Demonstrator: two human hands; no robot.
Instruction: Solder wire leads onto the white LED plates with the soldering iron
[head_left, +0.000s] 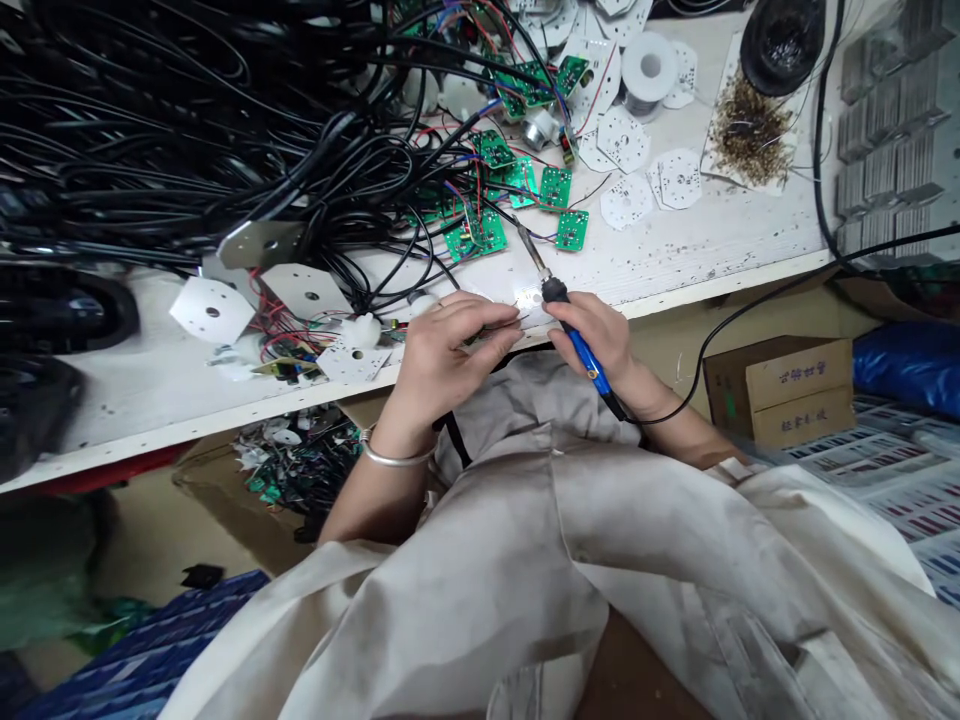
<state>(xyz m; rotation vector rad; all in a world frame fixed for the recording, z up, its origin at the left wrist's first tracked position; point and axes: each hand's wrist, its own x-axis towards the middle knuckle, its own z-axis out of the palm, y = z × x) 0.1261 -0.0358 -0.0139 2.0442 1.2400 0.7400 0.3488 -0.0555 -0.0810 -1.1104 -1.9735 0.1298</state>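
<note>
A big tangle of black cables [187,150] fills the bench at left, with white drilled plates [212,310] and thin wires below it. Then comes the left hand [450,355], a silver bangle [397,460] on its wrist. Its fingers pinch together at a white board [529,298] on the bench edge, but what they hold is too small to tell. The right hand [592,335] is just beside it, apart — clamped around a blue soldering iron [583,350], whose tip points away toward green circuit boards [555,188]. Further right lie a solder spool [649,70] and, below the white workbench [720,235], a cardboard box [780,390].
</note>
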